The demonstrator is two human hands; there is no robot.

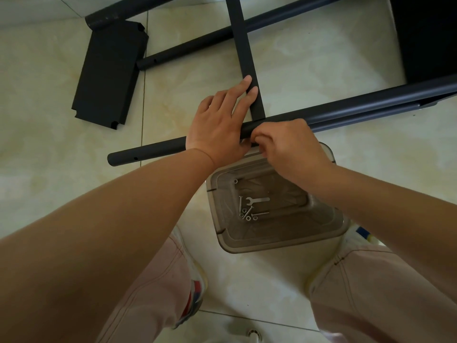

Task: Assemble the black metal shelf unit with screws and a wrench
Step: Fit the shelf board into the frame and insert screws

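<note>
The black metal shelf frame lies on the pale tiled floor [309,58], its round black tube [153,150] running left to right in front of me. My left hand [217,125] rests over that tube, straight fingers lying on the flat black crossbar [243,45]. My right hand [291,147] pinches something small at the tube's near side; I cannot tell what. Nearer, a clear plastic box [279,241] holds a small silver wrench [257,200] and loose screws [247,212]. A flat black shelf panel [108,73] lies far left.
</note>
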